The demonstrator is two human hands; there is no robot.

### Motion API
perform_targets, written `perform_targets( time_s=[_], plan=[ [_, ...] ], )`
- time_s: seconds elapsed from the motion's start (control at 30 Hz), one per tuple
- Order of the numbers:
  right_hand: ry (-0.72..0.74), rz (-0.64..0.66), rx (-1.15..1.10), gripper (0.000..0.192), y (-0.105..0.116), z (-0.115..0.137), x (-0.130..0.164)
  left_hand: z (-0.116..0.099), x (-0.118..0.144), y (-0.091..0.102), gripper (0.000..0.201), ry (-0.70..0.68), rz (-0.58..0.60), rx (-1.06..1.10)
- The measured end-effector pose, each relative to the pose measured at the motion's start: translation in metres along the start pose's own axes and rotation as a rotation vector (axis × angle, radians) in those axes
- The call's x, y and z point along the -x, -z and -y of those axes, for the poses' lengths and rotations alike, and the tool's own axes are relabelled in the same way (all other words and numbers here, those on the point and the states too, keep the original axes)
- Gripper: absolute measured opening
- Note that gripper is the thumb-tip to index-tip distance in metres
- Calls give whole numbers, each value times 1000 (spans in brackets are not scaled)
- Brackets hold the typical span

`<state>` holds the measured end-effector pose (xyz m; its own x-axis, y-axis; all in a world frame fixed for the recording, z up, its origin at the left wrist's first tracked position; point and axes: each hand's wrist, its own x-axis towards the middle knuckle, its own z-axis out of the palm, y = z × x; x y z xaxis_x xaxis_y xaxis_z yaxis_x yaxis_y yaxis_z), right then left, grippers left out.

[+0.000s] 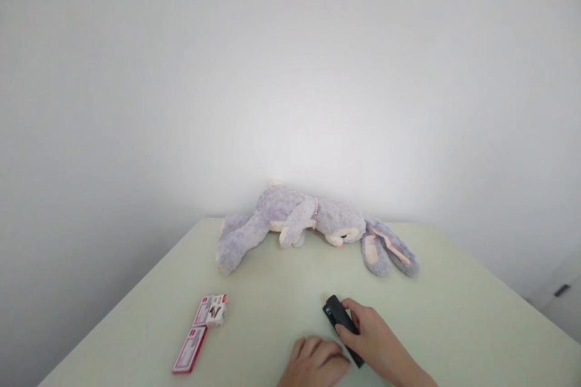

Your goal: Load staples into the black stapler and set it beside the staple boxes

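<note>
Stapler (334, 309), black, lies on table (454, 290) well in front of plush rabbit (313, 224). Our right hand (374, 338) wraps it, fingers curled shut round its body. Left hand (315, 363) rests flat beside, holding nothing. We judge it stiff, hard, fairly light, smooth; best gripped mid-body.

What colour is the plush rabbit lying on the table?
The plush rabbit is lavender-grey with cream patches, seen in the head view.

Your right hand (376, 338) covers the rear of the black stapler (338, 314), and the bottom edge cuts off your left hand (315, 363) at the wrist. The print on the two red-and-white boxes (202, 329) is too small to read.
</note>
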<state>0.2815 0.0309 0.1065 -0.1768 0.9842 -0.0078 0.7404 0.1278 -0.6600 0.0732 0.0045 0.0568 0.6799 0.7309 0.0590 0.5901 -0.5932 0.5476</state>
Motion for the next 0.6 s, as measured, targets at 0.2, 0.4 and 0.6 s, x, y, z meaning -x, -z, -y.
perform_targets(
  time_s=[0.2,0.4,0.6],
  plan=[
    [-123,-69,-179,60,-33,-20,22,50,42,56,89,297,-11,-25],
    [-147,-82,-352,89,-97,-1,26,37,29,34,89,306,18,56],
    [-253,-253,-393,98,-121,6,25,56,59,18,77,410,-246,-17]
  ],
)
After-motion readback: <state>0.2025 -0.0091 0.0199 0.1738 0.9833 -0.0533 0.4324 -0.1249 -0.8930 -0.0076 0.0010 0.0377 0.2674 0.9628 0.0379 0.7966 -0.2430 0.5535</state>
